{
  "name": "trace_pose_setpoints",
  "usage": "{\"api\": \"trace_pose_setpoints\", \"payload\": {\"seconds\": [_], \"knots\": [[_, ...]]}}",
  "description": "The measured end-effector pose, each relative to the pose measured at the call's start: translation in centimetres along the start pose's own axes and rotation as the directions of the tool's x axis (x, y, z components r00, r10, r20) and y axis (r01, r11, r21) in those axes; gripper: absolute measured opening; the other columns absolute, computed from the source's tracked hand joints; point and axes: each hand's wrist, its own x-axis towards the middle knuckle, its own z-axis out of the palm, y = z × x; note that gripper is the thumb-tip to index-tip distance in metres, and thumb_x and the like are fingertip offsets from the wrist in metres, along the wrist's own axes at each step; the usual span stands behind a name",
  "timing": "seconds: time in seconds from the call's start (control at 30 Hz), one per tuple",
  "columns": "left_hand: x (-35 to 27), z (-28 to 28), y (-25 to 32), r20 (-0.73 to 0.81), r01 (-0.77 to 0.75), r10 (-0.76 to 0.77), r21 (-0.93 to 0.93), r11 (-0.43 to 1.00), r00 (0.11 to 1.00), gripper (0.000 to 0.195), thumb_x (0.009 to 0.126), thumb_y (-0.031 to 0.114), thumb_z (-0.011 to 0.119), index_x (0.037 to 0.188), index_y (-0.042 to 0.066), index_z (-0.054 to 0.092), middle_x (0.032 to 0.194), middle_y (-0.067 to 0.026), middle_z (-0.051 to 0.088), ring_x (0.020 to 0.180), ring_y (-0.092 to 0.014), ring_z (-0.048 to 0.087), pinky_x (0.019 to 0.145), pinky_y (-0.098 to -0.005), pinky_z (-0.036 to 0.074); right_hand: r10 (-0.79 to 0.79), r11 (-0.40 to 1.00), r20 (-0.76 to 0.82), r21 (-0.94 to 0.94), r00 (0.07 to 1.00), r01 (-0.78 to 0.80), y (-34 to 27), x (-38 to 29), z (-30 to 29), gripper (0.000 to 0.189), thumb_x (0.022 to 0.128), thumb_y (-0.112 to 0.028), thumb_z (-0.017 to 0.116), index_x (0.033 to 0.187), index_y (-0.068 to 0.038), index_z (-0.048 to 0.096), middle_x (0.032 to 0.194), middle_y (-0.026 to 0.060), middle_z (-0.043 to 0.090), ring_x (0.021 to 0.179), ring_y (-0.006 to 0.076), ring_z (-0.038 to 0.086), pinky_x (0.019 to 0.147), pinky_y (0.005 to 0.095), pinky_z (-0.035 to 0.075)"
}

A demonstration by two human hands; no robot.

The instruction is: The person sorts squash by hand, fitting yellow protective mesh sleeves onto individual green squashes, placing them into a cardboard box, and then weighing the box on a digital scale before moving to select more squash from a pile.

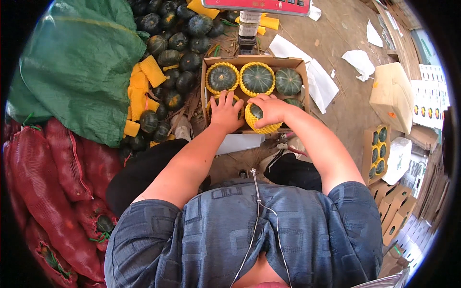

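A cardboard box (306, 77) stands in front of me, holding dark green squashes in two rows. My left hand (226, 112) lies with spread fingers over a squash in a yellow foam net (236, 98) at the near left, covering most of it. My right hand (271, 108) grips another netted squash (264, 124) at the box's near side, thumb toward me. In the far row are two netted squashes, one at the left (222, 77) and one in the middle (257, 79), beside a bare squash (288, 81). Another squash (294, 102) is partly hidden behind my right wrist.
A scale with a red panel (256, 5) rises behind the box. Loose squashes (180, 61) and yellow foam nets (138, 91) lie left, near a green tarp (79, 68) and red mesh sacks (47, 187). White paper (318, 81) and a filled box (377, 153) are right.
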Motion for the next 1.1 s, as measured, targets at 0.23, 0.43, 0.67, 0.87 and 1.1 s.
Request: {"api": "trace_pose_setpoints", "payload": {"seconds": [0.23,0.43,0.67,0.87,1.1], "knots": [[-0.1,0.5,-0.2,-0.036,-0.026,0.024,-0.061,0.998,0.999,0.058,0.067,0.032,0.064,0.120,0.019,0.045,0.131,-0.0138,0.030,0.128,-0.034,0.018,0.100,-0.0604,0.016,0.127,0.985,-0.385,-0.055,0.914,-0.161,-0.7,0.7,4.2,0.080,0.057,-0.039,0.073,0.127,-0.021,0.040,0.130,0.0093,0.036,0.116,0.0370,0.036,0.091,0.0479,0.040],[-0.1,0.2,-0.7,-0.083,0.004,-0.013,-0.116,0.993,0.996,0.058,0.067,0.033,0.065,0.120,0.018,0.046,0.132,-0.0144,0.030,0.129,-0.034,0.018,0.102,-0.0589,0.014,-0.013,0.984,-0.535,-0.159,0.845,-0.086,0.1,1.9,5.0,0.083,0.055,-0.036,0.076,0.128,-0.023,0.039,0.131,0.0094,0.034,0.119,0.0389,0.031,0.091,0.0539,0.037],[1.6,-0.9,-3.3,-0.298,-0.100,0.007,-0.298,0.949,0.955,0.045,0.069,0.028,0.064,0.110,0.012,0.052,0.122,-0.0147,0.041,0.118,-0.034,0.033,0.095,-0.0507,0.027,0.065,0.973,-0.475,-0.164,0.877,-0.161,-0.5,0.7,5.0,0.086,0.056,-0.037,0.078,0.131,-0.022,0.038,0.133,0.0101,0.032,0.121,0.0381,0.028,0.096,0.0534,0.031],[5.2,0.4,-21.7,-0.491,0.568,-0.789,-0.552,0.610,0.371,0.036,0.072,0.027,0.061,0.103,0.011,0.058,0.105,-0.0176,0.053,0.099,-0.035,0.050,0.086,-0.0427,0.040,0.071,0.971,-0.473,-0.167,0.878,-0.169,-0.8,0.9,5.3,0.085,0.058,-0.040,0.077,0.131,-0.023,0.037,0.131,0.0107,0.033,0.121,0.0392,0.028,0.095,0.0538,0.032],[6.1,1.4,-27.4,0.265,0.497,-0.792,-0.866,0.055,0.549,0.048,0.083,0.024,0.053,0.128,0.008,0.043,0.121,-0.0103,0.050,0.106,-0.023,0.048,0.087,-0.0364,0.041,0.008,0.982,-0.545,-0.156,0.838,-0.111,1.2,0.9,5.6,0.083,0.055,-0.043,0.076,0.127,-0.022,0.041,0.124,0.0090,0.038,0.115,0.0362,0.033,0.091,0.0515,0.033]]}}
